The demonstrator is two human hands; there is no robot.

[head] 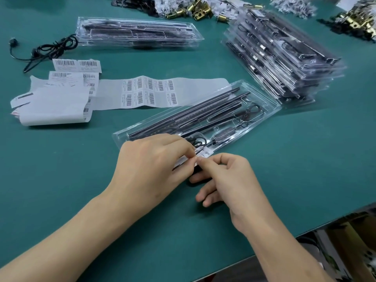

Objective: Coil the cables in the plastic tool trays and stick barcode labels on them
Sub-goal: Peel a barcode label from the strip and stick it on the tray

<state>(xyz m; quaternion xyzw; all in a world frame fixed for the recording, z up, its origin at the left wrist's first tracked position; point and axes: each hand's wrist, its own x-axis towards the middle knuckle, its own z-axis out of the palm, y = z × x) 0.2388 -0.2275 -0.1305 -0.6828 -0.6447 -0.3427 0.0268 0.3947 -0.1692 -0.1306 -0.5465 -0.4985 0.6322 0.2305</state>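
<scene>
Paper, thin and tacky: the barcode label [207, 153] will likely crease or stick to itself, so take it by its edges. Your left hand [154, 159] and right hand [230, 178] both pinch it at the 7 o'clock end of the clear tray [266, 102].

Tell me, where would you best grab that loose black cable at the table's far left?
Probably the bunch of loops in the middle of the loose black cable, pinched from straight above. It lies flat on the table and several strands cross there, so one pinch likely lifts most of it. Grabbing the thin plug end would leave the rest dangling.
</scene>
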